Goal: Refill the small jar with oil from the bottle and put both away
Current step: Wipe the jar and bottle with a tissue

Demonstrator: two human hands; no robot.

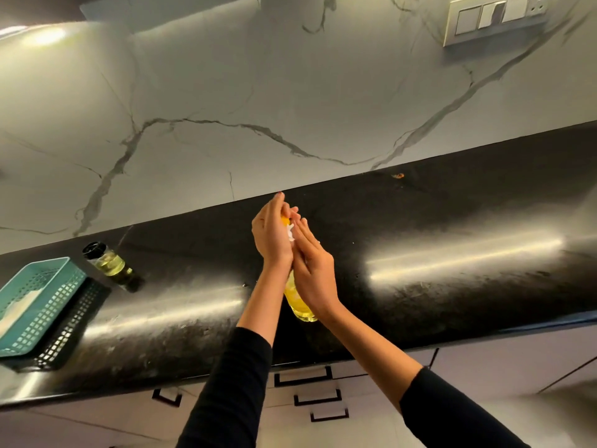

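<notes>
A yellow oil bottle (300,303) stands on the black counter (420,240) in the middle of the head view, mostly hidden behind my hands. My left hand (271,234) wraps around its upper part near the yellow cap. Pressed against the bottle's right side is my right hand (315,270), fingers stretched upward toward the cap. A bit of white shows between the two hands. The small glass jar (108,263) with a black lid stands at the left, part full of pale oil, away from both hands.
A teal plastic basket (35,305) sits on a black perforated tray (74,321) at the counter's left end, next to the jar. A marble backsplash rises behind, with a switch panel (497,17) at top right. Drawers with black handles (303,378) lie below the counter edge.
</notes>
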